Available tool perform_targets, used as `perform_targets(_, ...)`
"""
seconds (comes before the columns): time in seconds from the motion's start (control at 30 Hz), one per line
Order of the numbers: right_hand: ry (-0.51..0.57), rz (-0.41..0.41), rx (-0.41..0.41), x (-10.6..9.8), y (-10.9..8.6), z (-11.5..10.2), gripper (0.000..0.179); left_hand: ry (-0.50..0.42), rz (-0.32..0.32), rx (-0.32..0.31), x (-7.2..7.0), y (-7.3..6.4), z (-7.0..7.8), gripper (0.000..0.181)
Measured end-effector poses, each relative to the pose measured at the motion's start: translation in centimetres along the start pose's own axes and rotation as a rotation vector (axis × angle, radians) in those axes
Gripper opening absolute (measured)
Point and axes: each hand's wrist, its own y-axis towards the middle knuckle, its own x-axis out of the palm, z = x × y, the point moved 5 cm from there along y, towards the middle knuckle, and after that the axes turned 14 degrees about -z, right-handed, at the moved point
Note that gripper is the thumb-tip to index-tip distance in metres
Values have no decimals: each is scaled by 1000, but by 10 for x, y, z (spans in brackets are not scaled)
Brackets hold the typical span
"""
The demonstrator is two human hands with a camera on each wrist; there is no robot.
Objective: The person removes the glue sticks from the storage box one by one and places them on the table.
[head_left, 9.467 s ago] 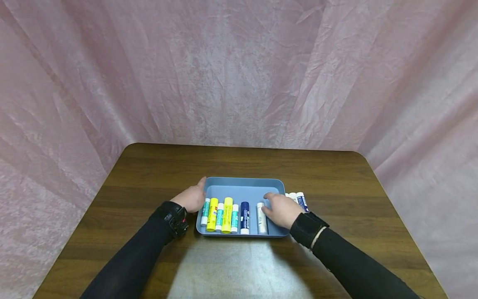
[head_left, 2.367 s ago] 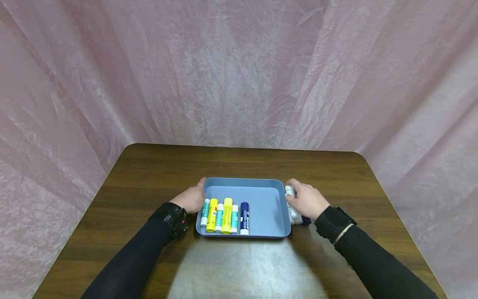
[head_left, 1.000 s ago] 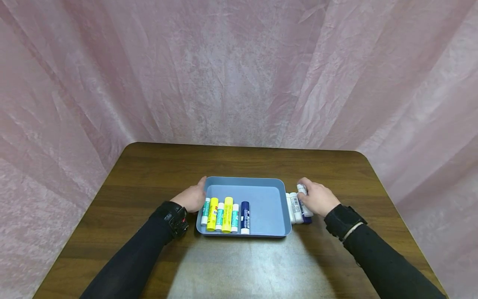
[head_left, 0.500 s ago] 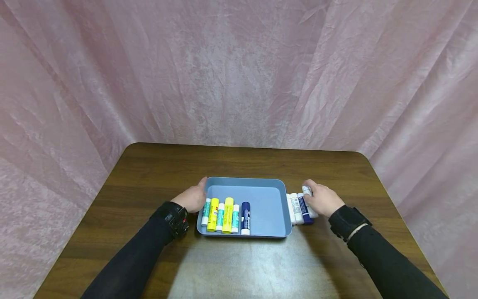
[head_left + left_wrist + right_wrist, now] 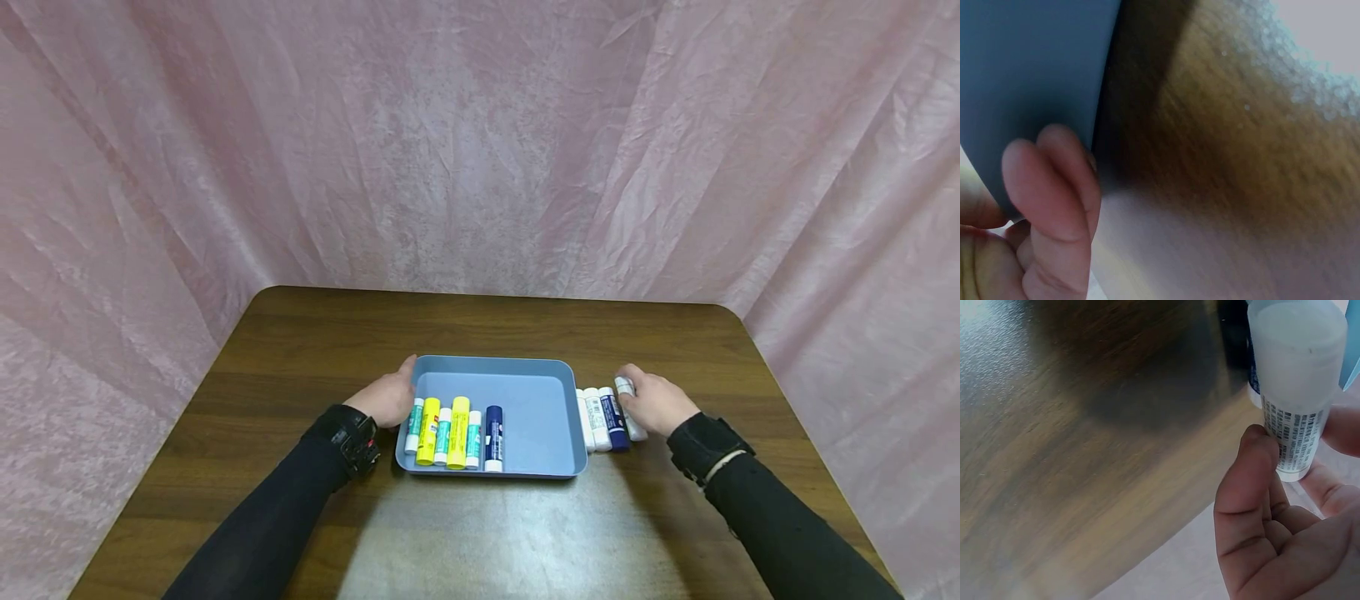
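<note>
A shallow blue tray lies on the table, and my left hand holds its left side near the far corner. In the left wrist view, curled fingers touch the tray's outer wall. Beyond the tray's right side, my right hand pinches a white glue stick between thumb and fingers. The right wrist view shows printed text on this glue stick. Just left of it lie a navy glue stick and two white glue sticks, side by side against the tray.
Inside the tray's left half lie several glue sticks in a row: a yellow glue stick among yellow and teal-and-white ones, then a navy glue stick. The brown wooden table extends around the tray. A pink curtain hangs behind.
The white glue stick earlier in the tray's right half is now outside it. My right hand has shifted right and slightly nearer with a white glue stick, uncovering the navy one. My left hand has stayed.
</note>
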Motion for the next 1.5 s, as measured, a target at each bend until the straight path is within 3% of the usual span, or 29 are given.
perform_targets(0.73, -10, -30, -6, 8, 4, 7, 40, 1, 3, -10, -1, -1, 1, 66)
perform_targets(1.5, 17, -92, 41, 17, 11, 11, 39, -4, 11, -6, -2, -1, 2, 66)
